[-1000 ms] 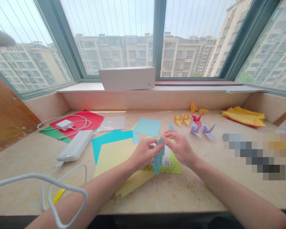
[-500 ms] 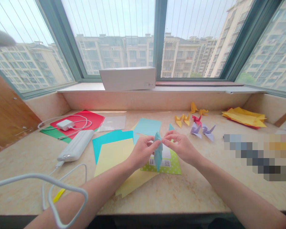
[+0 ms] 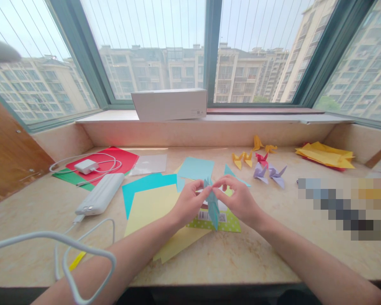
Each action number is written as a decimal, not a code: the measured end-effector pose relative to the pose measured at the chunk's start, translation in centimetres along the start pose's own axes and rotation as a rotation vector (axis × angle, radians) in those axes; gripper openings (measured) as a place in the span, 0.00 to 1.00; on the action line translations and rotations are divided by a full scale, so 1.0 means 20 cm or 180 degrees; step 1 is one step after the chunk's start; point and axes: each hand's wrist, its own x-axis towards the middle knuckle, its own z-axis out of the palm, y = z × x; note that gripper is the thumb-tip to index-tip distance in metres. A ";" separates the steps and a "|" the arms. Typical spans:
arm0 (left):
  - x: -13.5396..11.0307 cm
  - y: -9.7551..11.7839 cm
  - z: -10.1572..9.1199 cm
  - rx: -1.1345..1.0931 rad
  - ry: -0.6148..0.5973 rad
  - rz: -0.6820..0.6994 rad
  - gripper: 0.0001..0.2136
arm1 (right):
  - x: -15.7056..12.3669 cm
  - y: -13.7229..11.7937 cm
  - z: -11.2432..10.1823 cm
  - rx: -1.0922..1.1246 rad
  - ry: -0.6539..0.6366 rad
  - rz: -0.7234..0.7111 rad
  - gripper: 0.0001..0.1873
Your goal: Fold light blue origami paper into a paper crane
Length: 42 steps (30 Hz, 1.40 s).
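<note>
A light blue folded origami paper (image 3: 213, 212) hangs between my hands, its long point slanting down. My left hand (image 3: 192, 201) is closed, pinching its upper part between thumb and fingers. My right hand (image 3: 235, 195) is also closed on the upper part, thumb and forefinger meeting close to the left thumb. Beneath the folded paper lies a green dotted packet (image 3: 231, 222) with a white label. Pale yellow sheets (image 3: 154, 207) spread to the left, partly over a bright blue sheet (image 3: 130, 192). A light blue sheet (image 3: 197, 168) lies just beyond my hands.
Folded yellow cranes (image 3: 247, 159), a red one (image 3: 262, 159) and purple ones (image 3: 277, 175) stand at right. Farther right is a stack of yellow paper (image 3: 325, 155). A white power bank (image 3: 101, 195) and a looping white cable (image 3: 111, 254) occupy the left. A white box (image 3: 169, 105) rests on the sill.
My right hand has moved left and in, closing on the folded paper near the left thumb. The paper's lower point has swung slightly right. More of a blue piece behind the right hand shows.
</note>
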 end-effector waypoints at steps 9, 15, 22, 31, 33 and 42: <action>0.00 0.03 0.00 -0.0297 0.0128 0.0010 0.17 | -0.02 0.00 0.02 -0.0064 -0.0069 0.0127 0.06; 0.00 0.03 0.00 -0.0327 0.0198 -0.0053 0.19 | 0.00 0.00 -0.01 0.0175 -0.0362 0.0004 0.08; 0.00 0.02 0.00 -0.0358 0.0228 -0.0039 0.19 | 0.01 -0.01 -0.02 0.0287 -0.0497 0.0145 0.09; 0.00 0.02 0.01 -0.0259 0.0209 0.0008 0.19 | 0.00 -0.04 0.01 0.0255 -0.0304 0.0270 0.12; 0.00 0.01 0.01 -0.0205 0.0211 0.0025 0.19 | 0.00 -0.03 0.01 0.0263 -0.0355 0.0264 0.14; -0.01 0.01 0.01 -0.0214 -0.0121 0.0118 0.24 | 0.01 -0.01 -0.01 0.0310 -0.0230 0.0320 0.18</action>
